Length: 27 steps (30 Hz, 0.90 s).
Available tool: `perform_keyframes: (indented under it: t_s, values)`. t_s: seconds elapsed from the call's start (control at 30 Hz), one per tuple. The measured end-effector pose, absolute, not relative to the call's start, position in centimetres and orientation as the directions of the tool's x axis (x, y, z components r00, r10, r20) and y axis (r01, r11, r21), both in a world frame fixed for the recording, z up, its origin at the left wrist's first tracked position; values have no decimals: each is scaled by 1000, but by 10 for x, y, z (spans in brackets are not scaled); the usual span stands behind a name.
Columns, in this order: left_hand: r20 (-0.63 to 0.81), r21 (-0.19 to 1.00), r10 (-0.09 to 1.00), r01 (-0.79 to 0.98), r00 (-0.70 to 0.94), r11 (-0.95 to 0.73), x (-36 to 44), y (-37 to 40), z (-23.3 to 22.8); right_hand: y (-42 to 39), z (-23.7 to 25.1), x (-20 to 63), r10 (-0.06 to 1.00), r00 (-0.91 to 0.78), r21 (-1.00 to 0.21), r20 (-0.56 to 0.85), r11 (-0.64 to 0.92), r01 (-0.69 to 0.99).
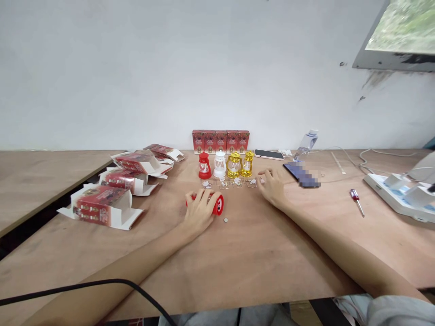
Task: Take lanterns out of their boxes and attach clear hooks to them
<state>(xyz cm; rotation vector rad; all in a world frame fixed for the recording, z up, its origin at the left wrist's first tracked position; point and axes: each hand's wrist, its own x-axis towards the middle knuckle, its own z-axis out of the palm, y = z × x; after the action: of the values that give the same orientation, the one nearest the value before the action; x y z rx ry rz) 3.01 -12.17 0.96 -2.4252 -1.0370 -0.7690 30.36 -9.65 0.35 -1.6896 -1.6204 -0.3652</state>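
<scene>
A red toy lantern (219, 205) lies on its side with its round base turned right, and my left hand (200, 209) is wrapped over its body. Just right of it a small silver disc, like a coin cell (225, 220), rests on the table. My right hand (273, 188) is low over the table, fingers apart, beside a small pale piece (262, 180); contact with it is unclear. Behind stand an upright red lantern (204, 166), a white lantern (219, 165) and two gold lanterns (234, 165). Small white pieces with thin metal loops (237, 182) lie in front of them.
Several red boxes (220, 141) stand against the wall; opened boxes (102, 203) pile at left. On the right are a white phone (269, 155), a dark phone (301, 174), a tilted bottle (306, 144), a screwdriver (356, 202) and a power strip (401, 199). A black cable (112, 281) crosses the foreground.
</scene>
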Motion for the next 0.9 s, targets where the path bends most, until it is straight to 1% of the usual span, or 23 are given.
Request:
perform_keyframes:
  t_s: [0.07, 0.13, 0.2, 0.27, 0.37, 0.6, 0.63, 0.67, 0.73, 0.83, 0.9]
  values:
    - [614, -133, 545, 756, 570, -641, 30, -122, 9, -115, 5, 277, 746, -9, -315, 666, 292, 903]
    - [615, -130, 565, 777, 551, -616, 31, -122, 10, -136, 4, 250, 742, -252, -279, 621, 509, 814]
    - [612, -126, 592, 803, 525, -582, 32, -122, 10, -155, 3, 227, 729, -380, -273, 570, 603, 749]
    - [603, -132, 607, 816, 517, -563, 32, -122, 11, -168, 0, 211, 738, -431, -287, 519, 626, 725]
    - [600, -139, 605, 813, 523, -565, 33, -121, 11, -174, -6, 202, 760, -457, -296, 462, 618, 729]
    - [600, -136, 607, 813, 522, -565, 33, -119, 8, -164, -13, 207, 765, -462, -321, 449, 621, 716]
    - [600, -144, 602, 812, 527, -566, 33, -119, 8, -164, -13, 206, 774, -440, -352, 456, 611, 709]
    - [601, -152, 597, 810, 531, -567, 33, -119, 8, -164, -11, 206, 789, -406, -408, 462, 595, 693]
    - [605, -167, 587, 806, 538, -567, 33, -119, 8, -163, -8, 205, 840, -315, -575, 442, 535, 619]
    - [617, -173, 576, 807, 536, -565, 33, -119, 9, -159, -6, 203, 943, -166, -849, 290, 333, 410]
    - [620, -167, 575, 806, 534, -568, 33, -120, 9, -154, -6, 203, 983, -78, -963, 168, 180, 199]
